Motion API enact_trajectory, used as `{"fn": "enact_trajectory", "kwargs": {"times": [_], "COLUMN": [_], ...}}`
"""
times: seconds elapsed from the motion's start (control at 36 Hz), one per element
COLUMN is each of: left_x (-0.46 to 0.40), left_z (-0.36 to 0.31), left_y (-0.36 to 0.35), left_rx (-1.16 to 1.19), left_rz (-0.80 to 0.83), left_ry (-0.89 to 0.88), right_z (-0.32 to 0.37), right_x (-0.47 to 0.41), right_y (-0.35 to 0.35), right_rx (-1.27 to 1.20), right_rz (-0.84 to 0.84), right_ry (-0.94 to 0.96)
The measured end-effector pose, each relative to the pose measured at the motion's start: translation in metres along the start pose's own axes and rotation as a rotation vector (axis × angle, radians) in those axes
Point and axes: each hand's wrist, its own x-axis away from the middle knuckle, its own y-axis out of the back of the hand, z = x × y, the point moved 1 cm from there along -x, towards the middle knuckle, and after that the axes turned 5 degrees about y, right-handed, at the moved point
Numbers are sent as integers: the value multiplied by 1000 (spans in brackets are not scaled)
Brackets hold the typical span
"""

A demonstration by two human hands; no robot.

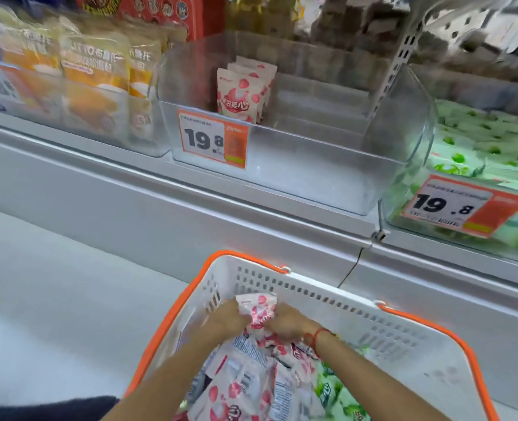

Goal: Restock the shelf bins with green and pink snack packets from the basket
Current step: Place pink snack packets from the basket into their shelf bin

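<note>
Fingers of both hands are curled around one bunch of pink strawberry packets [259, 309], the left hand [225, 319] gripping from one side and the right hand [288, 322] from the other, with a red string bracelet [315, 337] on the right wrist. The bunch is held just above the far end of the white basket [358, 317], whose rim is orange. More pink packets [239, 378] lie loose in the basket beneath the forearms, with green packets [333, 390] beside them.

Judged step: lifting the pink bunch for the clear middle bin [297, 165], which holds only a few upright pink packets [241, 92] at its left. The neighbouring bin on the right [409, 165] already looks well filled with green packets.

Procedure advised: keep the grip even on both sides so no packet slips out of the bunch; raise it clear of the basket rim; stand the packets upright, printed face forward, beside the existing row behind the 19.8 price tag [213, 141].
</note>
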Motion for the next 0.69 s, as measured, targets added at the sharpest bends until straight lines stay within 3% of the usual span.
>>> {"fn": "enact_trajectory", "kwargs": {"times": [0.11, 0.19, 0.36, 0.56, 0.69], "left_x": [-23, -55, -19, 38, 85], "left_z": [14, 38, 8, -19, -51], "left_y": [-13, -25, 13, 68, 116], "left_rx": [-18, -36, 278, 377, 303], "left_rz": [-24, -3, 166, 397, 251], "left_ry": [106, 98, 98, -63, -288], "right_z": [-6, -15, -8, 26, 63], "right_x": [-6, -9, 10, 66, 112], "right_y": [-16, -16, 9, 61, 99], "right_rx": [-96, -98, -46, -123, -11], "right_rz": [-194, -248, -261, -413, -557], "right_ry": [-36, -58, 34, 302, 426]}}
